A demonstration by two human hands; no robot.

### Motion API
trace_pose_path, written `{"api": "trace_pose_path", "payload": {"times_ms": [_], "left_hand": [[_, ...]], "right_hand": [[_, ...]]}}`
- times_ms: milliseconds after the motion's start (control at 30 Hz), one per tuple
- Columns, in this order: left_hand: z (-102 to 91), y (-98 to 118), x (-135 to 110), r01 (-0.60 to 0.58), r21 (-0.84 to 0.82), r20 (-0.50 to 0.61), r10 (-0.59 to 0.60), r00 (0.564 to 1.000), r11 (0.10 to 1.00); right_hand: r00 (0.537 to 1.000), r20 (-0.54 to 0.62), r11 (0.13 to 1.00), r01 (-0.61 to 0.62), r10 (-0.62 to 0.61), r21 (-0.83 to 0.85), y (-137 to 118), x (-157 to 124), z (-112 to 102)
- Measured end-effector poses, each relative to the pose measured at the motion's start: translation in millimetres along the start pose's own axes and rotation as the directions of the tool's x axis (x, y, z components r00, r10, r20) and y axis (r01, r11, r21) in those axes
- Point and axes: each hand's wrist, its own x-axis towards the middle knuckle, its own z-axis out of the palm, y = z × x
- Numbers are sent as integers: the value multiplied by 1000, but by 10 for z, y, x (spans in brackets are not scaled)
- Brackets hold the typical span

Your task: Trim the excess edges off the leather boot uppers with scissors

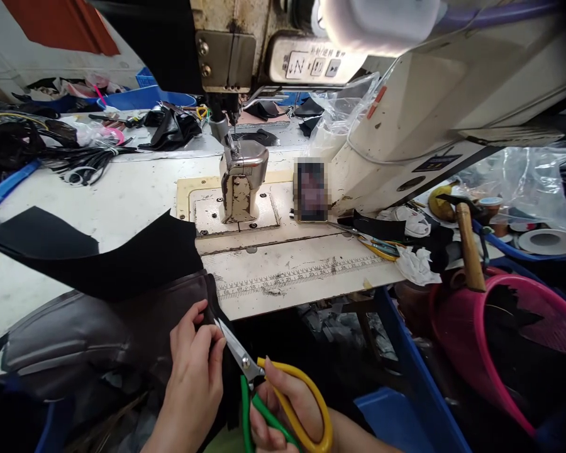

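Note:
My left hand [193, 371] pinches the edge of a dark brown leather piece [99, 327] near the table's front edge. My right hand [283, 415] grips scissors [264, 384] with one yellow and one green handle. Their blades point up-left at the leather's edge, right beside my left fingertips. Black fabric [122, 255] lies over the leather and spreads left across the white table [122, 189].
A post-bed sewing machine [238, 176] stands behind, its body [429, 107] to the right. A printed ruler [302, 277] marks the table front. A hammer [469, 245] sits in a pink basket [490, 327] at right. Another pair of scissors [377, 246] lies near rags. Cables and scraps clutter the far left.

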Motion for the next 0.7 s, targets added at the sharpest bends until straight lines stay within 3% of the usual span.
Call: {"api": "trace_pose_path", "payload": {"times_ms": [200,467,600,700], "left_hand": [[-52,-33,5,2,-4,51,-2,999,1000],[-177,-34,0,37,-56,129,-29,991,998],[-326,-52,155,3,-51,120,3,993,999],[-354,-84,342,-21,69,20,19,1000,997]], "right_hand": [[993,80,991,-89,82,95,-159,-10,119],[994,13,993,-109,109,50,-214,100,138],[996,-85,995,-37,30,-91,-92,149,80],[952,-299,957,-20,-71,-289,12,166,174]]}}
